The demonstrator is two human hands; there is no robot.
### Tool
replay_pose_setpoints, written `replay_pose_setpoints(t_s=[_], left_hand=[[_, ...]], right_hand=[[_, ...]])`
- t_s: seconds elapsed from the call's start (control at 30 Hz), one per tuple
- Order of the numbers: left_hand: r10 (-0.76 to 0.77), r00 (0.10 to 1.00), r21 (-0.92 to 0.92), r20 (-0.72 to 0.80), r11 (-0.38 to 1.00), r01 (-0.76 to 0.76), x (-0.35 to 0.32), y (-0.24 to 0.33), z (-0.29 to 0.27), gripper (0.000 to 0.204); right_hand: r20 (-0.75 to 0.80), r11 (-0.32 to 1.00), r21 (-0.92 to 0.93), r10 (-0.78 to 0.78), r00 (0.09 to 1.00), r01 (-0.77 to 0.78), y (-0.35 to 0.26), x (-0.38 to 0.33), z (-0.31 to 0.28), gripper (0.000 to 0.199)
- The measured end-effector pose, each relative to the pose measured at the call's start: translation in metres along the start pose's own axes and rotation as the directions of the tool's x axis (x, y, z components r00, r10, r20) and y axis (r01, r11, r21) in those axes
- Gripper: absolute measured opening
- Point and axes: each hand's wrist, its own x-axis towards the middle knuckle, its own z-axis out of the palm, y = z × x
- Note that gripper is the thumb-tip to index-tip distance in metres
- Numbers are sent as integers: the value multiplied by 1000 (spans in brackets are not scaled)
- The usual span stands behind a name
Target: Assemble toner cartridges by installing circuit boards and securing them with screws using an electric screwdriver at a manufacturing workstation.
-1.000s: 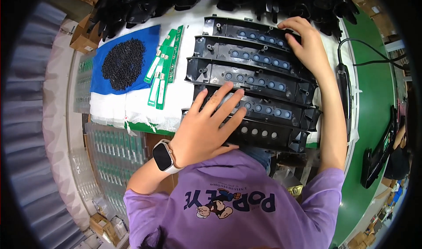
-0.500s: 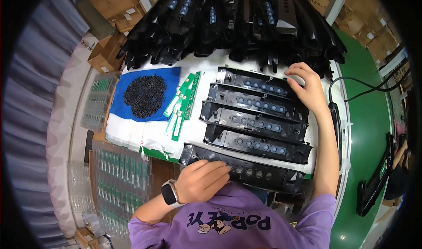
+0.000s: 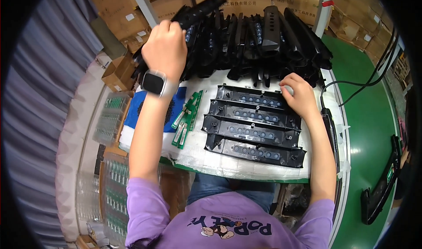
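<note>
My left hand (image 3: 166, 46) is raised at the far left with its fingers closed on a long black plastic housing (image 3: 200, 13), over the pile; it is blurred. In front of me several similar housings (image 3: 250, 131) lie in a stack of rows, each with a row of grey-blue round buttons. At the right end of the farthest row is my right hand (image 3: 300, 95), fingers bent and apart; whether it touches the housing I cannot tell. Left of the rows lie green circuit boards (image 3: 188, 122). Small black parts (image 3: 169, 110) on a blue cloth (image 3: 132, 112) are partly behind my left forearm.
A heap of black housings (image 3: 237, 42) fills the table's far side. A black cable (image 3: 351, 84) runs off to the right, by a dark handheld tool (image 3: 329, 126). Clear trays of green boards (image 3: 115, 183) stand at the left. Another black housing (image 3: 384, 183) lies at the far right.
My left hand has gone from the table's near edge up to the far left pile. The housing that lay at the near edge is gone from there. My right hand has shifted slightly.
</note>
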Motion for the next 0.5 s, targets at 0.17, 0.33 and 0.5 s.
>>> replay_pose_setpoints(t_s=[0.17,0.33,0.5], left_hand=[[-89,975,254,206,967,34,34,12,71,8],[-167,906,176,389,979,105,36,28,91,13],[-56,983,-1,174,998,57,28,23,68,19]], right_hand=[[29,995,-65,-74,997,76,-10,-3,-3,6],[82,989,-94,-108,991,116,-11,-5,-1,7],[132,983,-81,-155,979,166,-15,0,-2,9]])
